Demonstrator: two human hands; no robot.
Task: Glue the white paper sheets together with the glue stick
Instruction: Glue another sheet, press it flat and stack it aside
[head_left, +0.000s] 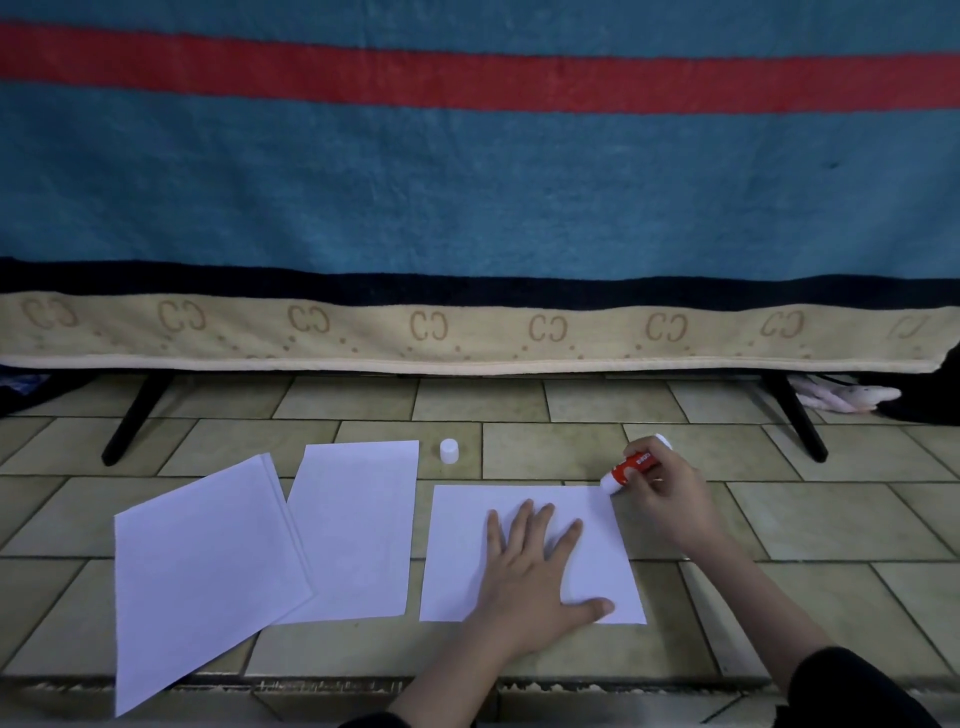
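A: Where is the glue stick?

B: In the right hand, at the far right corner of the right-hand sheet. Its white tip points down and left and sits right at that corner; whether it presses the paper or only meets the edge I cannot tell. The red body runs up and to the right through the grip, and its white end pokes out above the knuckles.

A: How do the fingers hold it?

B: They are curled and clamped around the red body, one fingertip lying across the front of it. The rest of the hand is bunched behind the stick.

A: And the other hand?

B: The left hand lies flat on the same sheet, palm down, fingers spread apart and pointing away from the person, thumb stretched out along the near edge. It grips nothing.

A: What else lies around?

B: The white cap stands on the tiled floor, beyond the sheet's far left corner and apart from it. To the left lies a middle sheet, and further left a tilted stack of sheets overlaps its edge. Behind everything hangs a blue blanket with a red stripe over a frame on black legs.
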